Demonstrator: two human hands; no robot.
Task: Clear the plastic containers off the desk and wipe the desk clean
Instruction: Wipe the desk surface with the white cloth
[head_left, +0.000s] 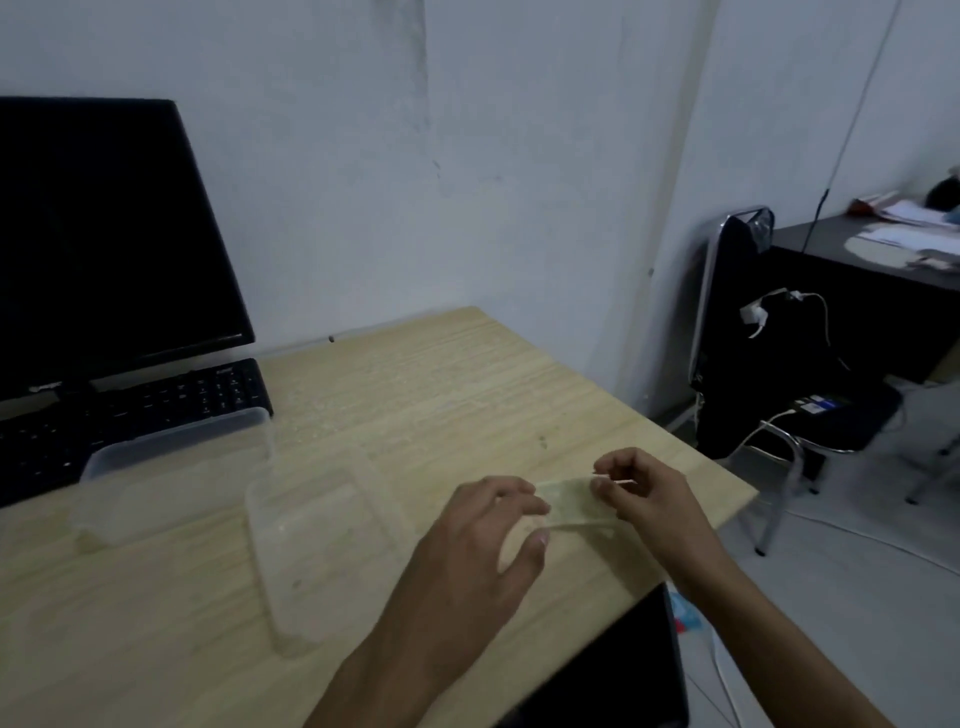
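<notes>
A small clear plastic container (571, 506) is held just above the wooden desk (441, 384), near its right edge. My left hand (478, 545) grips the container's left end between thumb and fingers. My right hand (652, 499) is curled at its right end and pinches a thin pale stick (623, 482). A larger clear plastic container (322, 545) lies flat in the middle of the desk. Another clear tub (171, 467) stands further left, against the keyboard.
A black monitor (104, 234) and a black keyboard (156, 410) occupy the desk's left rear. A dark flat object (613, 670) sticks out beyond the desk's near right edge. To the right are a metal-framed chair (753, 338), cables and a dark desk (883, 270) with papers.
</notes>
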